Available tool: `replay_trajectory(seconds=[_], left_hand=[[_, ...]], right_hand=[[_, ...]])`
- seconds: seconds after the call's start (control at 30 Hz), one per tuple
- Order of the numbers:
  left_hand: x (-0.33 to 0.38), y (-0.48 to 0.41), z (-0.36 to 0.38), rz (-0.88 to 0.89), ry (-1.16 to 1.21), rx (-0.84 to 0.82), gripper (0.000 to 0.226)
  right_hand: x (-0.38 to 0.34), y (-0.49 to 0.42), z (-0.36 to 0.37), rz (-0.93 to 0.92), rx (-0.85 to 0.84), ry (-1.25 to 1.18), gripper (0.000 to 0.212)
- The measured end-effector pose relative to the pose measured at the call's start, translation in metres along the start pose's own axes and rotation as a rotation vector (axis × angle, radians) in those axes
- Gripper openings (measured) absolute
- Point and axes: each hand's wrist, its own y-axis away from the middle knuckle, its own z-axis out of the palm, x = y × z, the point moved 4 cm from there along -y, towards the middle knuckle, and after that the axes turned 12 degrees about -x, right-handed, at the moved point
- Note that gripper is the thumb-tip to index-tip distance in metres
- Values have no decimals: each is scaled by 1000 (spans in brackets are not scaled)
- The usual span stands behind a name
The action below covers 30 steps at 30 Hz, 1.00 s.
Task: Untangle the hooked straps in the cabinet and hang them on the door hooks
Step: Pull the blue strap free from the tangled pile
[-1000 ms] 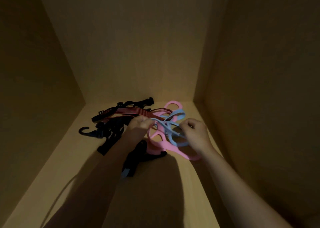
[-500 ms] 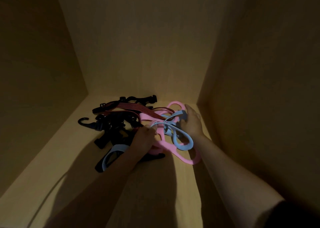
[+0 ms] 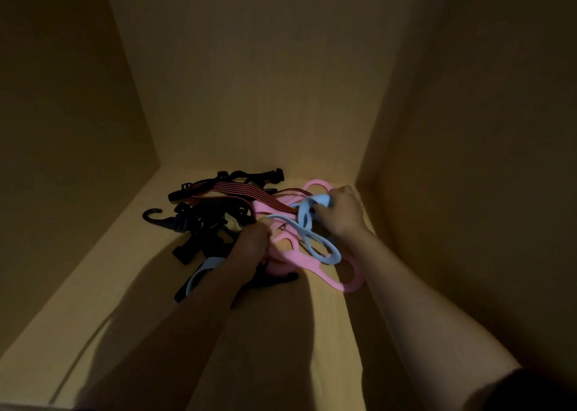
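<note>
Dim yellow cabinet (image 3: pixel 93 285) walls boxed in a floor where the straps lay heaped toward the far right corner, and nothing else sat in it. Both hands were in the heap. The right hand (image 3: pixel 343 212) had its fingers curled tight round the far end of the blue strap (image 3: pixel 315 242). The left hand (image 3: pixel 249 245), nearer and to the left, was closed in a pinch on what looked like that strap's other end, though shadow hid its fingertips. Between the two grips the blue strap ran in loops, long axis slanting from far right to near left, and it lay on top of and threaded through the pink strap (image 3: pixel 331 273). The pink strap's big loops spread on the floor just beneath, reaching nearer and further right. The striped strap (image 3: pixel 243 192) crossed the pink one from the far left, and a black hook (image 3: pixel 153 215) stuck out at the left edge of the pile, well apart from either hand. Freeing the blue strap probably turned on drawing it up and to the right, away from the pink loops, with the right hand leading. No door hooks were in view, so hanging was not yet begun.
</note>
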Motion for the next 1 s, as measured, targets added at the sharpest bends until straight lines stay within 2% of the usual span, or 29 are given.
replay_trajectory(seconds=[0.13, 0.23, 0.33, 0.43, 0.57, 0.7, 0.83, 1.0], left_hand=[[10, 2, -11, -42, 207, -110, 35], [21, 6, -21, 42, 421, -185, 34], [38, 13, -25, 98, 559, -221, 32], [57, 24, -27, 206, 529, -171, 30], [73, 42, -30, 408, 192, -49, 17], [78, 57, -32, 471, 21, 25, 9], [76, 62, -29, 432, 30, -37, 18], [69, 63, -22, 406, 132, -135, 26]], right_hand=[[-32, 5, -33, -70, 55, -402, 22], [-62, 16, -62, -165, 100, -356, 32], [-88, 30, -78, -277, 57, -399, 37], [-109, 43, -85, -336, 47, -475, 38], [-125, 57, -80, -269, -42, -622, 45], [-132, 69, -67, -193, -200, -828, 21], [-131, 76, -52, -192, -269, -823, 24], [-120, 80, -40, -151, -264, -800, 19]])
